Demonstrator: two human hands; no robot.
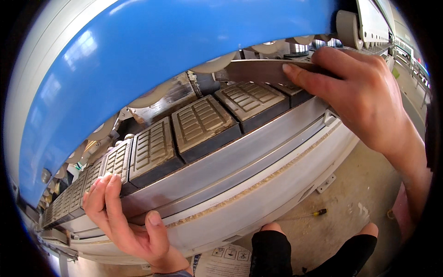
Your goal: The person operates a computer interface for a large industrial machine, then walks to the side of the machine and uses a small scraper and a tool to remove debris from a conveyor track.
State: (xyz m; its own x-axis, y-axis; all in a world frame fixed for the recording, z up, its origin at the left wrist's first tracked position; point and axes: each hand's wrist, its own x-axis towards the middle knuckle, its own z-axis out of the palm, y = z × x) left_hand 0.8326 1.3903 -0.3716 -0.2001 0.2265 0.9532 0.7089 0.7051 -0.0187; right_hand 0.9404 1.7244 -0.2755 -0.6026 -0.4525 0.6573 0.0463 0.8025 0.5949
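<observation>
One right hand [364, 92] grips one flat strip [254, 70].

Factory workshop, blue-hooded machine [152, 51], rollers [349, 29], screwdriver [319, 212]

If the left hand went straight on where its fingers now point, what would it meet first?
The left hand would probably first meet the pale ribbed pad just beyond its fingertips, though this view leaves unclear whether they touch it.

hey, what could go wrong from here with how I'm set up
The flat strip in your right hand might knock the pale roller near its tip. Your left hand could get pinched if the ridged pads by its fingertips moved. You might step on the screwdriver on the floor.
</observation>
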